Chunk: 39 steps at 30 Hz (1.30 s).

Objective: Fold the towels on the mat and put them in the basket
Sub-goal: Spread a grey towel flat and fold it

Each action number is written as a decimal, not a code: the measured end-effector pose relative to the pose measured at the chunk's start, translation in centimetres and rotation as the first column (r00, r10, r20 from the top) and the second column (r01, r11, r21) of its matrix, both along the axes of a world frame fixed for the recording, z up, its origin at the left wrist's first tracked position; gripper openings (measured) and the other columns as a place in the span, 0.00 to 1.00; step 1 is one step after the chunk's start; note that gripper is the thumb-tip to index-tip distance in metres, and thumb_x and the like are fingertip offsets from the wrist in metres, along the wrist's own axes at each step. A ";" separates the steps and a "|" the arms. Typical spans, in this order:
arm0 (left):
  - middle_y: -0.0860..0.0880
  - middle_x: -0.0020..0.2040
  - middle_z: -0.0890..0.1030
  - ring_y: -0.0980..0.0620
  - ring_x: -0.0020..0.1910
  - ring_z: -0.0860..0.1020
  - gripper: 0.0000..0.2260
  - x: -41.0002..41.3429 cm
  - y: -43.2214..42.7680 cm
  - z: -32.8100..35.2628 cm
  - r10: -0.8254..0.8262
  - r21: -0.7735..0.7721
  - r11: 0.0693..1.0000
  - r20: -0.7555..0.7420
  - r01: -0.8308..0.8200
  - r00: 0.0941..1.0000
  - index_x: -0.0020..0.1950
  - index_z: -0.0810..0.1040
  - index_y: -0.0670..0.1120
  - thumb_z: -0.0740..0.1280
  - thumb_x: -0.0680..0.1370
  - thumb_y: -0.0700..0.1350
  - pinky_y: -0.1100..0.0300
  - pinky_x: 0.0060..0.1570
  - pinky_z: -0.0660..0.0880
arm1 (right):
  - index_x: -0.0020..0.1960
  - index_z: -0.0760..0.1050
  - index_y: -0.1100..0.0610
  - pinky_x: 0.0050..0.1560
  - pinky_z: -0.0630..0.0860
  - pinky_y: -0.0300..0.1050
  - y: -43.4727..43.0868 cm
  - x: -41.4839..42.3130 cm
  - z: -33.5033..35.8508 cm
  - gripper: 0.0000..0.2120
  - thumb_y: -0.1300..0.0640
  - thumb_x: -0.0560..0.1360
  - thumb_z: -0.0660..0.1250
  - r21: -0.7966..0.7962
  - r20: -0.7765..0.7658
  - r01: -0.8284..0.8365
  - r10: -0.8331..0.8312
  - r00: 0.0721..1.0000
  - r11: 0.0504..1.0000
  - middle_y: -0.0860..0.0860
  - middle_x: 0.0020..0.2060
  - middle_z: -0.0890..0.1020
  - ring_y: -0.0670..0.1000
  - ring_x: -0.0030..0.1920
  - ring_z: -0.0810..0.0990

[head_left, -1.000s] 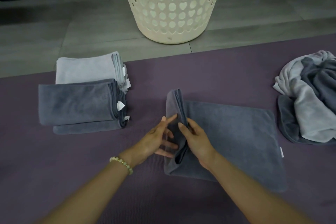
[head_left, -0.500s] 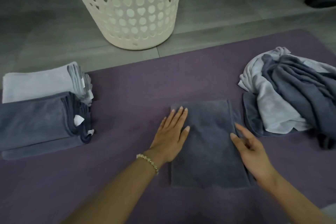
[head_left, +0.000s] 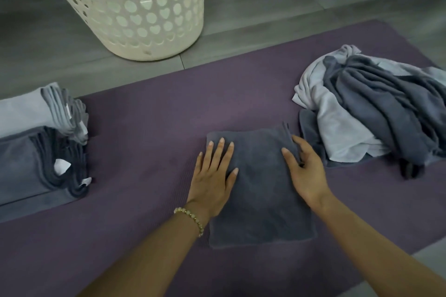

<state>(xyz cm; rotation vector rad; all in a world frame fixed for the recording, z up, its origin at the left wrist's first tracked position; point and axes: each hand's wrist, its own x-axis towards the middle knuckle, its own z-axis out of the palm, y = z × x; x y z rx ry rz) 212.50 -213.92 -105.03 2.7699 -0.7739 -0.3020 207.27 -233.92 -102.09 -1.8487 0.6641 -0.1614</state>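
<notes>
Fingers (head_left: 220,152) of left hand (head_left: 212,183) spread flat, right hand (head_left: 305,176) curled at edge of folded dark towel (head_left: 261,190), mid-mat (head_left: 149,123) nr front edge. Risk: layers slip w/ careless lift; unfolded pile (head_left: 371,113) touches it, could snag.

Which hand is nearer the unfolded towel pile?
Right. The right hand lies at the folded towel's right edge, beside the unfolded towel pile; the left hand rests on its far side.

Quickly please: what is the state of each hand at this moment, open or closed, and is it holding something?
Left hand: open, flat on the folded dark grey terry towel, gripping nothing.
Right hand: open, fingers at the towel's right edge, gripping nothing.
</notes>
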 end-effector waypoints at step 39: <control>0.48 0.78 0.52 0.50 0.77 0.47 0.26 -1.8 -1.4 0.4 0.081 -0.083 0.994 0.181 -0.067 0.980 0.78 0.50 0.45 0.41 0.82 0.55 0.53 0.74 0.39 | 0.75 0.60 0.51 0.74 0.51 0.46 1.3 -3.5 -0.3 0.28 0.41 0.78 0.51 -0.673 -0.122 -0.292 0.288 0.950 0.679 0.49 0.76 0.59 0.49 0.76 0.55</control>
